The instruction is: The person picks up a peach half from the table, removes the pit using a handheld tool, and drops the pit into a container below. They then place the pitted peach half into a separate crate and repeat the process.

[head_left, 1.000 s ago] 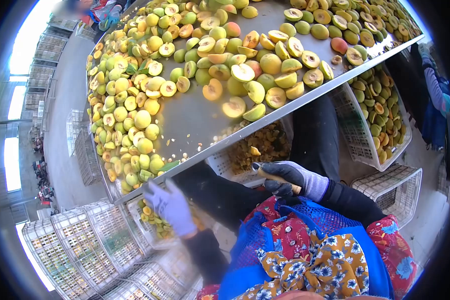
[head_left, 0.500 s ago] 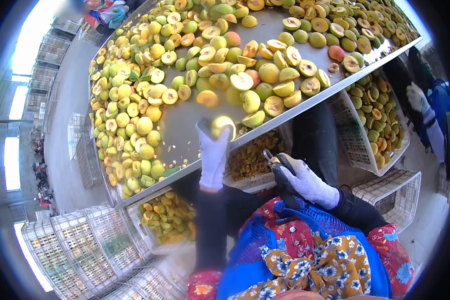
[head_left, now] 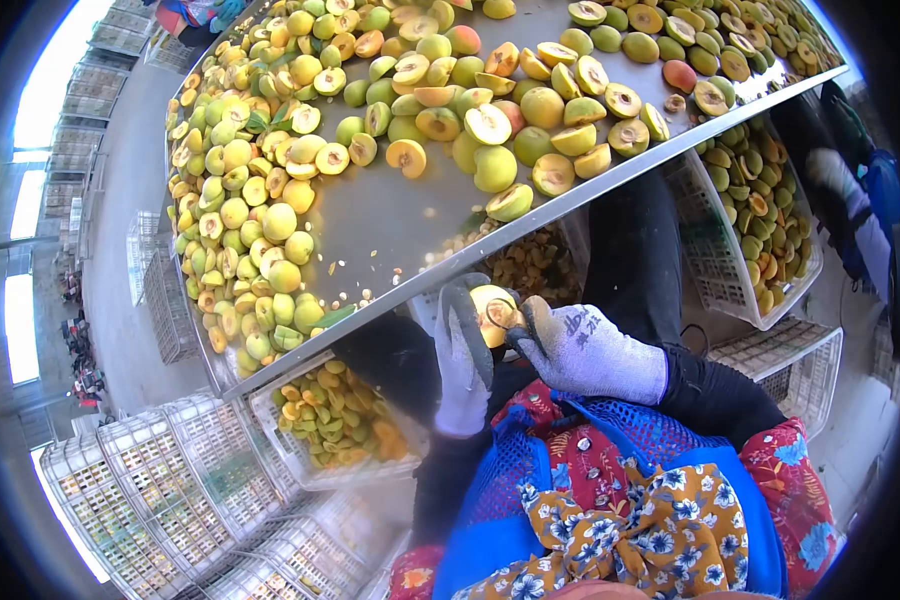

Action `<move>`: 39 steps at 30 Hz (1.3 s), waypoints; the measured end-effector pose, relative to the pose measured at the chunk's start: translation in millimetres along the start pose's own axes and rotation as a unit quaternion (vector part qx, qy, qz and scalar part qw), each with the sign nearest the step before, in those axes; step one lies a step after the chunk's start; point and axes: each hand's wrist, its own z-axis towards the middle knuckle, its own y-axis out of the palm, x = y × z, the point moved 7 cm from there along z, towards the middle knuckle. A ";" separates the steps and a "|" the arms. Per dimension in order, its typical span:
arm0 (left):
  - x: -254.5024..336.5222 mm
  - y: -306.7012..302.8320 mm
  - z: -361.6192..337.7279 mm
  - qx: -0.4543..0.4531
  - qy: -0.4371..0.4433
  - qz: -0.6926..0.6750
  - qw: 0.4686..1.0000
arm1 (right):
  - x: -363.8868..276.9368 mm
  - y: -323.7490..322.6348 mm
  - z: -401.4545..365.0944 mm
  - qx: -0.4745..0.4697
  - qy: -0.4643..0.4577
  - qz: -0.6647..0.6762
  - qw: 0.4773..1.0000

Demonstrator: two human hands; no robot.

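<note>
My left hand [head_left: 462, 352], in a grey glove, holds a halved yellow fruit [head_left: 489, 303] below the near edge of the metal table [head_left: 375, 235]. My right hand [head_left: 582, 347], also gloved, presses against the cut face of that fruit; the small tool it grips is mostly hidden between the two hands. Both hands hover over a white crate of pits [head_left: 535, 262] under the table. The tabletop is heaped with whole and halved yellow-green fruits [head_left: 260, 215].
A white crate of fruit halves [head_left: 335, 420] sits at lower left, another [head_left: 760, 215] at right. Stacked empty crates [head_left: 160, 490] stand on the floor. Another person's gloved arm [head_left: 850, 200] shows at the right edge. My floral apron [head_left: 620, 500] fills the foreground.
My left hand rose from the lower-left crate to the table, took a fruit half and brought it down to my right hand, which now meets it.
</note>
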 end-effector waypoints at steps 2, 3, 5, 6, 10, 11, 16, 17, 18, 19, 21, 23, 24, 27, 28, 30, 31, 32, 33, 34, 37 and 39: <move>-1.1 -1.6 -2.4 -0.009 0.036 0.077 0.996 | -5.1 4.9 -2.7 0.020 -0.082 -0.040 0.996; -0.1 -0.8 -4.2 -0.013 0.054 0.116 0.992 | -9.5 7.8 -3.3 0.039 -0.157 -0.080 0.984; 3.4 3.4 -9.6 0.005 0.088 0.103 0.991 | 0.8 13.0 -0.4 -0.030 -0.119 0.037 0.992; 7.2 5.2 -12.1 0.013 0.124 0.122 0.985 | 3.0 10.6 1.6 -0.116 0.000 0.192 0.974; 6.7 6.4 -11.2 -0.024 0.127 0.162 0.978 | 9.4 12.4 -6.8 -0.229 0.118 0.454 0.853; 3.1 6.0 -8.9 -0.036 0.098 0.181 0.978 | 15.1 18.1 -10.8 -0.238 0.179 0.483 0.823; 10.5 18.0 -12.8 -0.036 0.154 0.307 0.939 | 19.1 28.4 -25.1 -0.222 0.288 0.603 0.710; 17.0 23.0 -19.3 -0.021 0.209 0.337 0.918 | 17.6 29.7 -27.4 -0.227 0.288 0.642 0.674; 13.6 23.7 -22.4 0.003 0.232 0.339 0.912 | 17.3 34.5 -30.1 -0.233 0.288 0.686 0.626; 5.2 21.7 -17.6 -0.024 0.170 0.296 0.940 | 18.8 36.4 -31.0 -0.235 0.295 0.695 0.613; -9.7 18.1 -11.6 -0.075 0.039 0.202 0.976 | 22.2 39.7 -34.5 -0.238 0.310 0.710 0.586; -10.7 24.3 -9.2 -0.177 -0.015 0.140 0.974 | 21.0 54.2 -44.1 -0.313 0.326 0.814 0.364; -15.0 26.0 -10.4 -0.207 -0.032 0.095 0.973 | 19.4 58.4 -48.9 -0.342 0.327 0.847 0.242; -14.5 31.0 -11.0 -0.256 0.001 0.073 0.964 | 20.6 64.9 -54.4 -0.376 0.309 0.865 0.126; -9.0 34.6 -11.7 -0.262 0.036 0.081 0.961 | 18.0 62.6 -54.1 -0.389 0.288 0.866 0.126; -5.0 37.3 -12.7 -0.229 0.055 0.057 0.970 | 11.0 57.2 -54.2 -0.415 0.245 0.867 0.125; -7.8 38.1 -13.4 -0.188 0.040 0.023 0.981 | 12.7 59.0 -49.9 -0.377 0.246 0.873 0.187; -12.2 38.0 -15.0 -0.146 0.025 -0.013 0.989 | 11.4 59.7 -46.0 -0.338 0.247 0.873 0.249; -20.5 33.2 -14.0 -0.097 0.025 -0.004 0.995 | 12.7 60.0 -42.7 -0.297 0.245 0.870 0.309; -31.1 26.9 -7.8 -0.051 0.027 0.005 0.998 | 14.0 60.7 -40.9 -0.289 0.250 0.871 0.308; -26.9 -8.6 -8.0 0.143 -0.061 -0.027 0.987 | 11.0 38.0 -38.1 -0.246 0.181 0.847 0.434; -8.6 -78.7 -17.1 0.239 0.032 0.068 0.968 | 22.1 39.0 -32.4 -0.229 0.206 0.835 0.456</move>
